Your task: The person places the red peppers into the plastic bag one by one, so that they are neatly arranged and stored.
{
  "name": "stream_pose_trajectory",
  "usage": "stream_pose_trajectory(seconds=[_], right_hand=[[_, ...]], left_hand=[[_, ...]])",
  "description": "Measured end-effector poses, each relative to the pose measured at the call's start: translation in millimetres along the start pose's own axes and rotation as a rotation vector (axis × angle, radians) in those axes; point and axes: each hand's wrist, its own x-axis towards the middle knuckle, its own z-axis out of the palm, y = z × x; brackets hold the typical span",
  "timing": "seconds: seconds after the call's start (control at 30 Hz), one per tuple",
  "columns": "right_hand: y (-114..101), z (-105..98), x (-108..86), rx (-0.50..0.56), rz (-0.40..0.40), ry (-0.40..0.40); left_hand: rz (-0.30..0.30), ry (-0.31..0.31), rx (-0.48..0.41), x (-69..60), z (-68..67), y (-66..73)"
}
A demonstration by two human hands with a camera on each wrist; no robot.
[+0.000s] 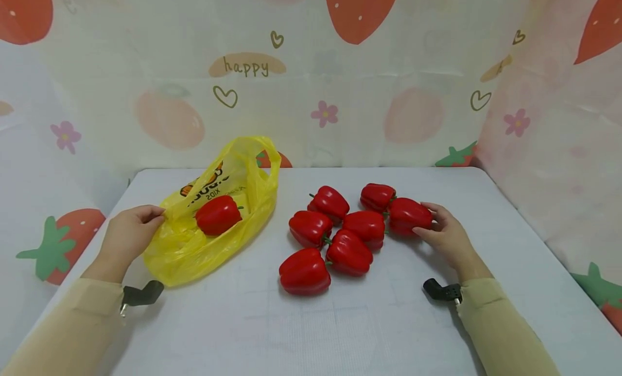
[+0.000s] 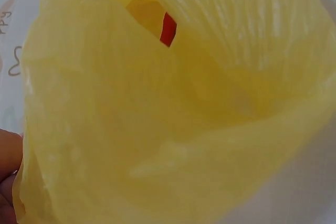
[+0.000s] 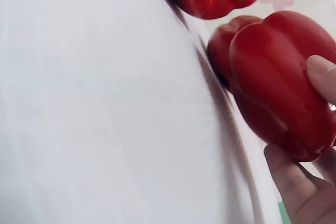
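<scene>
A yellow plastic bag (image 1: 194,260) lies at the left of the table, its mouth spread, with one red bell pepper (image 1: 218,215) in it. My left hand (image 1: 130,234) pinches the bag's left edge; in the left wrist view the bag (image 2: 105,103) fills most of the picture. Several red peppers (image 1: 304,272) lie grouped at the middle. The rightmost pepper (image 1: 410,216) is held between the thumb and fingers of my right hand (image 1: 449,237). The right wrist view shows that pepper (image 3: 283,82) gripped at one end, with another partly behind it.
The white table (image 1: 233,327) reaches back to a wall sheet (image 1: 301,57) printed with strawberries, hearts and flowers. A black wrist device (image 1: 141,294) sits by the left cuff and another (image 1: 441,290) by the right one.
</scene>
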Motion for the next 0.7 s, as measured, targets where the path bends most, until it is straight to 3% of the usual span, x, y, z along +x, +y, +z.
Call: stream_pose_trajectory(seconds=[0.3,0.6,0.7], right_hand=[[-14.2,-12.7,-3.4,0.051,0.022,0.014],[-48.4,-11.2,9.0,0.073,-0.054,0.014],[-63.8,-4.7,18.9,0.139,-0.076,0.006]], left_hand=[[-0.004,0.004,-0.013,-0.2,0.5,-0.9],[0.001,0.003,-0.007,-0.2,0.4,-3.3],[-0.004,-0.008,-0.017,0.8,-0.2,-3.8]])
